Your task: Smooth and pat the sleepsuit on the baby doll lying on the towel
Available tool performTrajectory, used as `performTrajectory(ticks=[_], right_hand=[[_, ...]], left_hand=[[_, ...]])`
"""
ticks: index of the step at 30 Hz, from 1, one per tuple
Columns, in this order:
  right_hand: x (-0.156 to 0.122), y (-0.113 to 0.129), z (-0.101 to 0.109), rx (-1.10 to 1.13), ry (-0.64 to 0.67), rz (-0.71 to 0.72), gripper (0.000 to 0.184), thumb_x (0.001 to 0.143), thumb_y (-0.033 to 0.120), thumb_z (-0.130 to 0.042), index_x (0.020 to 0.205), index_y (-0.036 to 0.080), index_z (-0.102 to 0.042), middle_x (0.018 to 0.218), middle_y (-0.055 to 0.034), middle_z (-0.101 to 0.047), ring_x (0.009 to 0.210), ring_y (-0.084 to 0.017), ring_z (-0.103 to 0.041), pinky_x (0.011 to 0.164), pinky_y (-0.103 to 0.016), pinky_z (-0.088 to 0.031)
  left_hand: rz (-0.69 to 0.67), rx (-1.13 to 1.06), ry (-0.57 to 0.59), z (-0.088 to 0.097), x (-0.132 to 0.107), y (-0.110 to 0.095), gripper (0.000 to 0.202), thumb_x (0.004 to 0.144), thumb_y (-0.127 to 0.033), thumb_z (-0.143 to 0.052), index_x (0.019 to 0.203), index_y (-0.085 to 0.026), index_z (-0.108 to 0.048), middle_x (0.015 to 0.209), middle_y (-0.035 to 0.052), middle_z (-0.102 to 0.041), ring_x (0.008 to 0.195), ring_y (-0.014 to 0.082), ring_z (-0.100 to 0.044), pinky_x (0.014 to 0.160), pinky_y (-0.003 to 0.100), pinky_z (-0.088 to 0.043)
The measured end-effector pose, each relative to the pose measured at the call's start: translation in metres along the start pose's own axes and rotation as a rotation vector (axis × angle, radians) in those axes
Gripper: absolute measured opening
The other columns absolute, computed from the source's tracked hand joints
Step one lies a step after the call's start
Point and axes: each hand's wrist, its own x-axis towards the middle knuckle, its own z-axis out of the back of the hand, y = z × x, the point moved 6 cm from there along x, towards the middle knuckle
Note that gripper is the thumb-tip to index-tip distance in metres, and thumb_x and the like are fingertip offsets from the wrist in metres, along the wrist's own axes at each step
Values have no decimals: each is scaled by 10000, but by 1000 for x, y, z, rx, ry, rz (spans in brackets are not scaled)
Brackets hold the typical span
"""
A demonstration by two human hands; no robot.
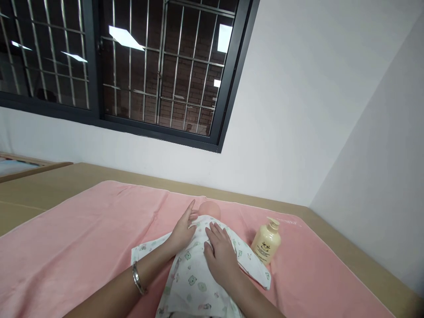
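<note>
A baby doll [209, 209] wrapped in a printed white cloth [195, 274] lies on the pink towel [82, 238]. Both the left hand [183, 232] and right hand [221, 254] rest flat and open-fingered on the cloth, gripping nothing. A cream pump bottle [266, 242] stands just right of the doll.

Your printed cloth [195, 278] covers the doll [211, 208], so only the top of its head shows and the body stays hidden. The bottom edge cuts off the cloth and both your forearms. On the pump bottle [266, 244] there seems to be a dark emblem, but the words are too small to read.
</note>
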Motion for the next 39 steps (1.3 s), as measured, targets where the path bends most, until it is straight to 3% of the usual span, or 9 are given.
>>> performTrajectory(ticks=[5, 7, 12, 17, 28, 39], right_hand=[[-1, 0, -1, 1, 0, 5, 502, 942, 260, -376, 1430, 181, -469, 1520, -45, -368, 1445, -221, -254, 1199, -464, -179], [-1, 0, -1, -2, 3, 4, 501, 944, 261, -375, 1429, 176, -470, 1523, -47, -363, 1445, -221, -253, 1200, -463, -174], [-1, 1, 0, 1, 11, 3, 492, 949, 267, -374, 1419, 171, -482, 1526, -47, -359, 1448, -220, -245, 1200, -460, -173], [-1, 2, 1, 8, -2, 11, 492, 941, 254, -389, 1416, 174, -484, 1524, -51, -365, 1445, -222, -252, 1199, -461, -172], [-1, 4, 2, -1, -11, 56, 469, 956, 261, -382, 1397, 151, -498, 1506, -76, -400, 1437, -237, -271, 1191, -491, -185], [-1, 3, 1, 2, -31, 68, 465, 952, 260, -396, 1393, 158, -503, 1506, -86, -397, 1434, -242, -277, 1187, -494, -194]], left_hand=[[-15, 53, -14, 11, 2, -9, 995, 732, -122, -543, 1534, -339, 4, 1444, 116, -397, 1223, 210, -531, 930, 355, -525], [-60, 109, -2, 15, 3, -13, 1037, 720, -126, -554, 1528, -343, 58, 1478, 116, -355, 1258, 227, -503, 966, 395, -509], [-245, 485, 0, 20, -2, -35, 1081, 671, -151, -610, 1540, -284, 20, 1582, 105, -200, 1447, 312, -230, 1170, 540, -255], [-315, 715, 84, 8, -11, -46, 1093, 677, -170, -618, 1539, -266, 48, 1616, 113, -99, 1488, 324, -80, 1199, 564, -116], [-308, 841, 106, 11, -10, -48, 1195, 598, -235, -677, 1528, -221, 74, 1613, 173, -47, 1485, 366, -63, 1172, 631, -65], [-355, 819, 157, 8, -20, -61, 1022, 628, -130, -492, 1540, -239, -42, 1599, 114, -201, 1478, 321, -150, 1165, 648, -44]])
